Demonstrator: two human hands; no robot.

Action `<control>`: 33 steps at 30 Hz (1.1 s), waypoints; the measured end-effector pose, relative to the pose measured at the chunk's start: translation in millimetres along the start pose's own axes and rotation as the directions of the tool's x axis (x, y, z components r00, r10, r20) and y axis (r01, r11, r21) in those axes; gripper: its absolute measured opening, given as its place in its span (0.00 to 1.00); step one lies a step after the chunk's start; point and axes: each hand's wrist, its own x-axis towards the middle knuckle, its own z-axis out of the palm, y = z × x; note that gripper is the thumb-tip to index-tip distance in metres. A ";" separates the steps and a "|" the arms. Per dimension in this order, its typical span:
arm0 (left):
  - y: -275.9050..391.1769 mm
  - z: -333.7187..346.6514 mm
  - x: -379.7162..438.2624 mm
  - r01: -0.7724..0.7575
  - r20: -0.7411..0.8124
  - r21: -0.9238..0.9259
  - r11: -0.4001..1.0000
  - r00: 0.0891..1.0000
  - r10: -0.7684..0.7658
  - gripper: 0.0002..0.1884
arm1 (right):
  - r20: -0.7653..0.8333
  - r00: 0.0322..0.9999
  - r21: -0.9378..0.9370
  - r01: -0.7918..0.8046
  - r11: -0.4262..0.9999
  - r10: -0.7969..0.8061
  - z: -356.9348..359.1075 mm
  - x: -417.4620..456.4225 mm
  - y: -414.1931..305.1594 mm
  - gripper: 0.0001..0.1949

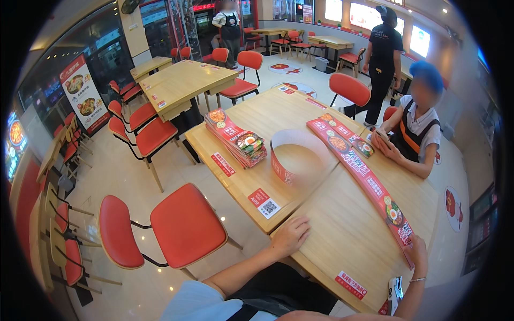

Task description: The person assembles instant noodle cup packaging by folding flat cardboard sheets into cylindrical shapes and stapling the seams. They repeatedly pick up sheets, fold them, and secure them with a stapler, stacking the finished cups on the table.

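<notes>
My left hand (292,236) rests palm down at the table's near edge, fingers bent and its palm hidden. My right hand (416,249) grips the near end of a long stack of red printed paper strips (363,174) lying across the table. Beyond my left hand, a printed paper band (282,168) stands curved into a ring, pale inside and red outside, partly blurred. Left of it lies a pile of folded red printed strips (237,138). A shorter red strip (348,134) lies beside the long stack's far part. Near my right wrist is a small white-and-dark object (395,289), kind unclear.
The wooden table (321,216) has a seam and stuck-on labels. A person in a blue cap (417,120) sits at its right side, holding a phone. Two other people stand farther off. A red chair (188,224) stands to my left, with more tables (188,80) beyond.
</notes>
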 end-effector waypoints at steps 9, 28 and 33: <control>0.1 3.3 -1.4 0.003 -0.004 0.009 1.000 1.000 -0.003 0.10 | -0.073 0.997 -0.070 0.025 0.997 -0.031 14.9 -0.2 20.2 0.15; 0.0 3.6 0.3 -0.015 -0.018 0.000 1.000 1.000 0.015 0.09 | -0.098 0.995 -0.208 -0.052 0.977 0.032 18.8 10.0 8.8 0.09; -1.3 4.4 -0.9 -0.012 -0.016 -0.004 1.000 1.000 0.012 0.09 | -0.092 0.996 -0.204 -0.026 0.979 0.007 22.0 11.0 13.7 0.09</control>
